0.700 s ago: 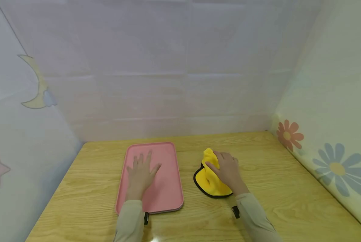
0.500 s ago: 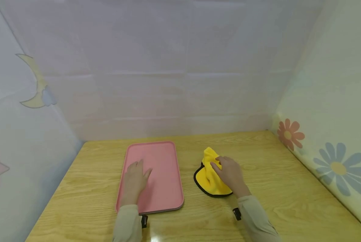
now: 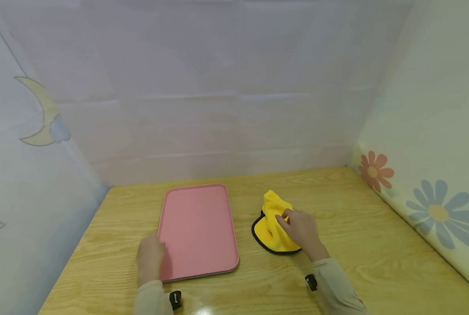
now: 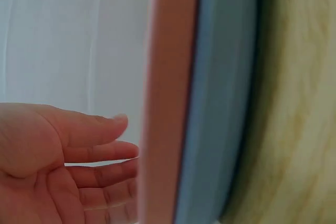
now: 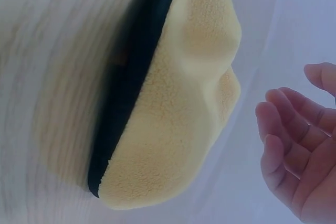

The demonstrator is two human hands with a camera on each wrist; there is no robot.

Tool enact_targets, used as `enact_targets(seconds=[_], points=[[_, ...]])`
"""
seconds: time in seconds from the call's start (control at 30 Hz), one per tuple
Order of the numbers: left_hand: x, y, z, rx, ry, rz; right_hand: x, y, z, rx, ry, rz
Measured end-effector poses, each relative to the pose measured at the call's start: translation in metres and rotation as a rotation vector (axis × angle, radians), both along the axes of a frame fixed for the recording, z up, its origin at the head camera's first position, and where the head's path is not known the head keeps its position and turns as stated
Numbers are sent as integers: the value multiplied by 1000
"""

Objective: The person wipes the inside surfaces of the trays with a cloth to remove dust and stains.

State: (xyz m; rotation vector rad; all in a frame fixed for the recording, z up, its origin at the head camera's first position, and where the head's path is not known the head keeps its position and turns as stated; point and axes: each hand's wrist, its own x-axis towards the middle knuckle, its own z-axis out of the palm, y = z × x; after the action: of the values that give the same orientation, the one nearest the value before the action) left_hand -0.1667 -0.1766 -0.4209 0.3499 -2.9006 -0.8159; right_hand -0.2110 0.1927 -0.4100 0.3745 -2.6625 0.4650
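Observation:
At the near left corner of the pink tray (image 3: pixel 199 227), my left hand (image 3: pixel 149 259) is bent over the edge. The left wrist view shows its thumb held apart and its fingers loosely extended, with their tips passing out of sight behind the tray's side. Beneath the pink tray lies a blue-grey one (image 4: pixel 218 98). A crumpled yellow fleece cloth (image 3: pixel 271 234) with a black border sits right of the trays. Just above its right side hovers my right hand (image 3: pixel 303 227). Its fingers are loosely bent and, in the right wrist view, apart from the cloth.
Both trays and the cloth lie on a wood-grain table (image 3: pixel 348 245). A pale sheet (image 3: pixel 234 109) hangs behind it. Printed side sheets flank it, with a moon (image 3: pixel 41 109) on the left and a blue flower (image 3: pixel 439 213) on the right.
My left hand has come back from over the middle of the pink tray to its near left corner. The right hand has drawn slightly right, off the cloth.

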Motion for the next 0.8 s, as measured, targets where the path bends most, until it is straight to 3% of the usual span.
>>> enact_targets(seconds=[0.17, 0.4, 0.8], points=[[4, -5, -3, 35, -43, 27, 4, 1, 0, -9, -32, -5], [3, -10, -7, 59, -47, 60, 7, 2, -2, 7, -34, -1], [-2, -13, -10, 17, -59, 50, 10, 1, -7, 6, -67, -1]])
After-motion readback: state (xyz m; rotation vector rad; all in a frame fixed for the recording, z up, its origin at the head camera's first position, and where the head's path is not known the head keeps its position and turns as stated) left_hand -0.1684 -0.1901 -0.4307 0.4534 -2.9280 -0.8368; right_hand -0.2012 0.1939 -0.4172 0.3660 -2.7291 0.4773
